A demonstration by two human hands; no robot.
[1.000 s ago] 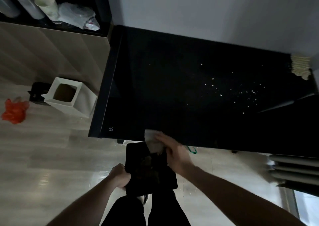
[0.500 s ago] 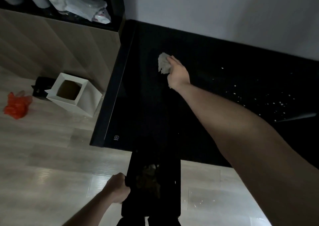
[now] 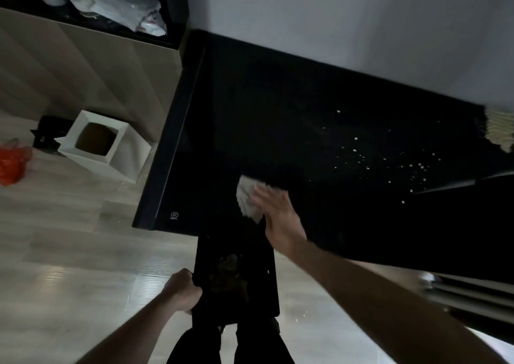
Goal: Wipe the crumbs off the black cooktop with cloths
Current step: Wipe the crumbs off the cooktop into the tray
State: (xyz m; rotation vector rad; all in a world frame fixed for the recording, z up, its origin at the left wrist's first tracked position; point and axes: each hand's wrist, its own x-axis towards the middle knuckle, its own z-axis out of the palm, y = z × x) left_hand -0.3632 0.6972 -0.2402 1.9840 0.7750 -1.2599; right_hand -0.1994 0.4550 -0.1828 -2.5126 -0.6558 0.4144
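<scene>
The black cooktop (image 3: 278,113) fills the middle of the view. Pale crumbs (image 3: 389,163) are scattered over its right half. My right hand (image 3: 278,216) presses a crumpled light cloth (image 3: 246,197) flat on the cooktop near its front edge, fingers spread over it. My left hand (image 3: 182,291) grips the left edge of a black tray (image 3: 236,274), held just below the cooktop's front edge, under the cloth. Some dark debris and a crumb or two lie in the tray.
A white square bin (image 3: 97,144) stands on the wooden floor left of the cooktop, an orange bag (image 3: 12,163) further left. A shelf with plastic bags (image 3: 125,8) is at top left. A pale cloth bundle (image 3: 499,130) sits at the cooktop's far right.
My right hand has drawn the cloth from the back left of the cooktop down to the front edge above the tray. The left hand keeps the tray in place.
</scene>
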